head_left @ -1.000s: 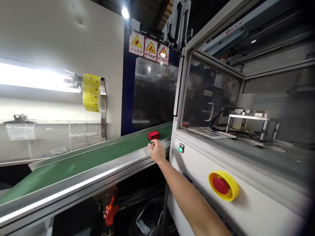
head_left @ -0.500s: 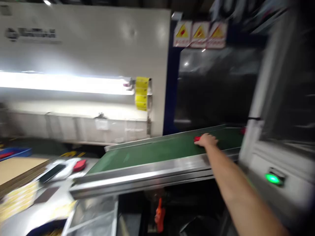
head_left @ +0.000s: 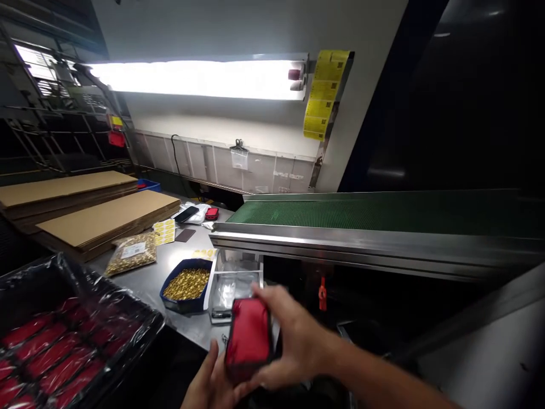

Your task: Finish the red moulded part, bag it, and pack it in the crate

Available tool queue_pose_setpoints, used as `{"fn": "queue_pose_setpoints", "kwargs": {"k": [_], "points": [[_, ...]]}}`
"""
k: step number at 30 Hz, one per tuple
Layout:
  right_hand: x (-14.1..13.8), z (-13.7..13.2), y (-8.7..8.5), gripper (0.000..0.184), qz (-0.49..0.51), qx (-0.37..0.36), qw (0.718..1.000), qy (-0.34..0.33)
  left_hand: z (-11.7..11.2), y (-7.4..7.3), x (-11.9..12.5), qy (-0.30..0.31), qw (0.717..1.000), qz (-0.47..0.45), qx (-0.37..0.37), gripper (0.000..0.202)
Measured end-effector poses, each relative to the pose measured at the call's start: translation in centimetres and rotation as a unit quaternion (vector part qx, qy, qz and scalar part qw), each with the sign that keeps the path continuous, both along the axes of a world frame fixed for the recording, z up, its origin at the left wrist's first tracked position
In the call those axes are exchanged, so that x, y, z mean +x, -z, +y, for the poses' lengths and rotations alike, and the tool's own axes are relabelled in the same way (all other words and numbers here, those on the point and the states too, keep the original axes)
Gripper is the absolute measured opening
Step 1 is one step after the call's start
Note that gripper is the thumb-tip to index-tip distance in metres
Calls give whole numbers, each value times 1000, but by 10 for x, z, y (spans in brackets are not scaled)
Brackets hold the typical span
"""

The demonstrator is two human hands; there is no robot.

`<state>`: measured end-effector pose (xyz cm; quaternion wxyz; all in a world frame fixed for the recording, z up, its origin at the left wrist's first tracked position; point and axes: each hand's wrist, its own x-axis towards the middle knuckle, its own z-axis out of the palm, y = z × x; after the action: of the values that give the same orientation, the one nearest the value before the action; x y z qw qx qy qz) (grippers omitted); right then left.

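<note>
Brass bits (head_left: 187, 283) in blue tray (head_left: 169, 286)

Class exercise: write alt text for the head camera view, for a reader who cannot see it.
Both hands, the right hand and left hand, hold a red case before a green conveyor belt; a blue tray of brass parts sits nearby.

Factory floor: green conveyor belt (head_left: 383, 213), flat cardboard stacks (head_left: 106, 216), tray of red parts (head_left: 51, 341).
</note>
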<state>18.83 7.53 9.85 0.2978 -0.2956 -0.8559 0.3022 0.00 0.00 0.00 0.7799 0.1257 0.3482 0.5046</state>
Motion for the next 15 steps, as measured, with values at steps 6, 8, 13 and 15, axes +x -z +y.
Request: {"fn": "queue_pose_setpoints", "kwargs": {"k": [6,8,13,15], "points": [[-40,-47,81,121,30,-92,995,-18,-23,-2,-29,-56,993,-96,-45,46],[-32,-37,113,102,67,-170,976,114,-33,4,-42,-77,993,-82,-47,49],[-21,9,213,101,81,-245,835,486,-54,4,-63,-113,991,-72,-19,56],[-24,26,242,108,54,-277,803,525,-60,2,-66,-117,989,-83,-19,59]]}}
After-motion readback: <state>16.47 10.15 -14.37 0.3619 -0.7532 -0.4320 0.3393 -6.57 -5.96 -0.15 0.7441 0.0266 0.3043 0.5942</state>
